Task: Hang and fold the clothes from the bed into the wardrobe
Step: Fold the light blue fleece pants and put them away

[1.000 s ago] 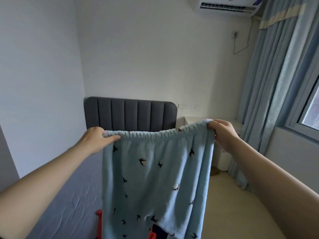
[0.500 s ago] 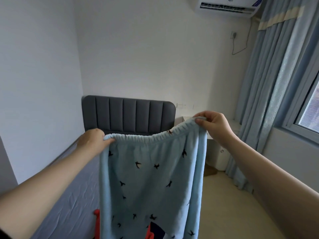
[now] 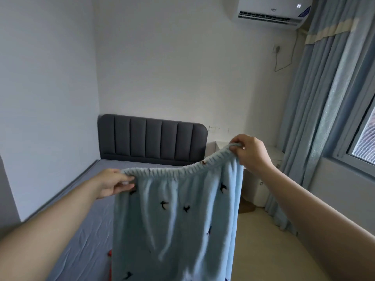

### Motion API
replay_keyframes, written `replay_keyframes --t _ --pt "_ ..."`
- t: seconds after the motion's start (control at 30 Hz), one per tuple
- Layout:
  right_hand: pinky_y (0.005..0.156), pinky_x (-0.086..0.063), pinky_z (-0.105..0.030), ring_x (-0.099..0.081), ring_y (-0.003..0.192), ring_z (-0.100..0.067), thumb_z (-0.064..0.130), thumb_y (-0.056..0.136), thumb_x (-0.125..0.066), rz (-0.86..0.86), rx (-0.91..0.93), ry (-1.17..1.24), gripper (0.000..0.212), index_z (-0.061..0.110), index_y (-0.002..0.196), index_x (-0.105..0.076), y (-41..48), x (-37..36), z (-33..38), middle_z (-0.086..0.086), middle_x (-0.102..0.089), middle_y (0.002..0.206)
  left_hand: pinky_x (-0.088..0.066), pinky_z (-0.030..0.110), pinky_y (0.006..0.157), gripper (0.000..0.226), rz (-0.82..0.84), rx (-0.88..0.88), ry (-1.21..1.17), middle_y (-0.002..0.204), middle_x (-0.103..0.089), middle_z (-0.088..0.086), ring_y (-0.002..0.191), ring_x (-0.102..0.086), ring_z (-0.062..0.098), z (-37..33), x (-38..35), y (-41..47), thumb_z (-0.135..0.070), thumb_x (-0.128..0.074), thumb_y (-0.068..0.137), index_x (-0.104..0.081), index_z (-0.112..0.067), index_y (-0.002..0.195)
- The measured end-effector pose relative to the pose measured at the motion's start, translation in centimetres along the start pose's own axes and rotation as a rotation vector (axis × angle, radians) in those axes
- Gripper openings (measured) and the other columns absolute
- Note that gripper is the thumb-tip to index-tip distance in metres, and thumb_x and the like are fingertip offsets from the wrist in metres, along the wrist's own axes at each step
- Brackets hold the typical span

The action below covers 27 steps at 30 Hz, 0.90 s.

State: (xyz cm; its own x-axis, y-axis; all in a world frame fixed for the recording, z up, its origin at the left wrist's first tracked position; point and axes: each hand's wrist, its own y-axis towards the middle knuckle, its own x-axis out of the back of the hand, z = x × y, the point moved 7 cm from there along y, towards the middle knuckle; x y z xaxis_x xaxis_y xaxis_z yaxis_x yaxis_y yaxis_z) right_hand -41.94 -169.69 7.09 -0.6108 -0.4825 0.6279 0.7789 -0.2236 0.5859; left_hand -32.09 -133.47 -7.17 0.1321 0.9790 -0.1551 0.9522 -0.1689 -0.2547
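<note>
Light blue fleece trousers (image 3: 178,220) with small dark bird prints hang in front of me, stretched out by their elastic waistband. My left hand (image 3: 113,184) pinches the waistband's left end, low over the bed. My right hand (image 3: 250,154) grips the right end, held higher, so the waistband slopes up to the right. The trouser legs drop out of the bottom of the view. A sliver of a red garment (image 3: 110,258) shows on the bed behind the trousers' left edge. The wardrobe is not in view.
The bed (image 3: 85,209) with a grey-blue sheet and a dark grey padded headboard (image 3: 152,139) lies ahead on the left against the wall. A white bedside cabinet (image 3: 261,189) stands at the right of it. Blue curtains (image 3: 324,118) and a window are on the right, with beige floor below.
My left hand has dropped lower and my right hand has stayed raised, so the waistband tilts more. The view has shifted, showing more of the bed and headboard.
</note>
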Motion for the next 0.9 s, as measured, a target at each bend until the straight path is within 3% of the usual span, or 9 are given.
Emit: replay_keyframes --t 0.1,0.17,0.3,0.4,0.5,0.6,0.73,0.8,0.9 --pt "0.061 -0.061 -0.033 -0.069 0.057 -0.019 -0.004 0.092 -0.053 0.041 -0.167 0.409 0.015 0.009 0.092 -0.061 -1.1 -0.9 -1.6 -0.011 -0.064 0.087 -0.059 0.034 0.071 0.019 -0.005 -0.057 -0.230 0.083 -0.061 0.015 0.085 -0.059 0.024 -1.8 -0.6 -0.4 0.012 -0.043 0.092 -0.056 0.001 0.084" --pt "0.063 -0.060 -0.027 -0.068 0.063 -0.012 -0.003 0.093 -0.051 0.068 -0.123 0.464 0.017 0.012 0.092 -0.059 -1.5 -0.9 -1.3 -0.007 -0.062 0.089 -0.060 0.031 0.063 0.022 -0.028 -0.174 -0.294 0.069 -0.059 0.011 0.074 -0.056 0.021 -3.6 -0.9 -0.9 0.004 -0.040 0.090 -0.054 -0.005 0.074" --pt "0.055 -0.043 -0.017 -0.048 0.061 -0.005 0.022 0.087 -0.056 0.091 0.073 0.473 0.012 0.019 0.075 -0.055 -2.1 0.2 1.5 0.008 -0.052 0.068 -0.045 0.026 0.058 0.032 -0.085 -0.334 -0.167 0.054 -0.047 -0.001 0.052 -0.050 0.014 -7.2 -1.2 -2.0 -0.035 -0.067 0.085 -0.048 -0.014 0.069" --pt "0.055 -0.041 -0.017 -0.045 0.060 -0.005 0.032 0.079 -0.065 0.105 0.191 0.375 0.021 0.018 0.072 -0.051 -2.2 0.2 4.4 0.000 -0.051 0.067 -0.046 0.024 0.056 0.021 -0.006 -0.415 0.174 0.075 -0.053 0.002 0.064 -0.053 0.015 -8.7 -4.2 -2.8 -0.007 -0.071 0.080 -0.051 -0.016 0.082" --pt "0.053 -0.040 -0.012 -0.043 0.057 -0.001 0.013 0.075 -0.063 0.142 0.230 0.271 0.017 0.025 0.077 -0.051 -2.0 -0.9 6.4 0.005 -0.054 0.072 -0.053 0.031 0.069 0.052 0.045 -0.419 0.256 0.103 -0.050 0.005 0.086 -0.057 0.019 -8.7 -7.8 -3.2 0.003 -0.072 0.076 -0.043 -0.019 0.114" --pt "0.058 -0.046 -0.012 -0.053 0.065 0.000 0.006 0.076 -0.061 0.162 0.201 0.309 0.031 0.030 0.093 -0.053 -1.8 -1.2 5.9 0.004 -0.062 0.085 -0.055 0.033 0.072 0.074 -0.039 -0.423 0.079 0.109 -0.046 0.003 0.096 -0.060 0.020 -8.9 -8.1 -3.3 -0.003 -0.079 0.071 -0.030 -0.020 0.123" --pt "0.058 -0.050 -0.012 -0.064 0.084 -0.006 0.018 0.076 -0.077 0.080 0.018 0.488 0.051 0.028 0.114 -0.044 -1.1 -0.8 3.7 0.008 -0.057 0.107 -0.057 0.035 0.069 0.089 0.011 -0.323 -0.162 0.127 -0.052 0.026 0.105 -0.064 0.032 -8.5 -8.3 -3.0 -0.005 -0.082 0.068 -0.029 0.004 0.139" --pt "0.059 -0.050 -0.014 -0.063 0.085 -0.006 0.027 0.071 -0.083 0.015 -0.070 0.509 0.057 0.027 0.112 -0.043 -1.2 -1.4 3.7 0.010 -0.057 0.104 -0.056 0.034 0.067 0.073 0.064 -0.334 -0.144 0.120 -0.056 0.025 0.099 -0.065 0.031 -8.5 -9.7 -3.3 -0.003 -0.080 0.070 -0.040 0.003 0.131" --pt "0.062 -0.049 -0.018 -0.063 0.085 -0.005 0.032 0.068 -0.084 -0.010 -0.139 0.577 0.052 0.030 0.104 -0.048 -1.6 -3.3 4.5 0.012 -0.061 0.099 -0.056 0.029 0.063 0.016 0.217 -0.355 -0.052 0.092 -0.065 0.018 0.074 -0.069 0.021 -8.7 -12.9 -4.1 -0.005 -0.070 0.082 -0.059 -0.004 0.093"
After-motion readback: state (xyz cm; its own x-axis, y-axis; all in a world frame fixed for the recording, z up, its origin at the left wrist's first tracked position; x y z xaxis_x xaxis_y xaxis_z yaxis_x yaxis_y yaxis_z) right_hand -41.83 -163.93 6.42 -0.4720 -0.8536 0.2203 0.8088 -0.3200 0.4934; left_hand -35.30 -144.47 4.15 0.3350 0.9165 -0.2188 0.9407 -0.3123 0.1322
